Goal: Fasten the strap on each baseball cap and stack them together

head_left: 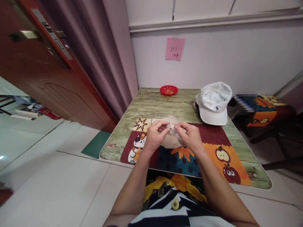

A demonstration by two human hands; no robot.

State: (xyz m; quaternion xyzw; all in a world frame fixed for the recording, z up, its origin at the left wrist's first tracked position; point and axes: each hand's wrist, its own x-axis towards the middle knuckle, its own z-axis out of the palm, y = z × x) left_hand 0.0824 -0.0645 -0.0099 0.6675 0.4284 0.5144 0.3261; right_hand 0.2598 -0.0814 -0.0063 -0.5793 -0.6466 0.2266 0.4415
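Note:
Both my hands hold a beige cap at its strap, above the patterned mat [165,160] on the table. My left hand [156,135] pinches the strap's left end. The fingers of my right hand [189,135] are pressed together on the other side of the strap. Between and below the hands the cap [170,141] shows its crown, with part of it hidden behind the fingers. To the right, a white cap [214,102] with a small dark emblem rests on top of a dark one [198,114].
A red scalloped dish [169,90] sits at the back of the wood-patterned table [151,105]. A pink note [175,49] is on the wall. At the left are a brown door [71,94] and a purple curtain [104,56]. A stool with a patterned cover [265,110] stands at the right.

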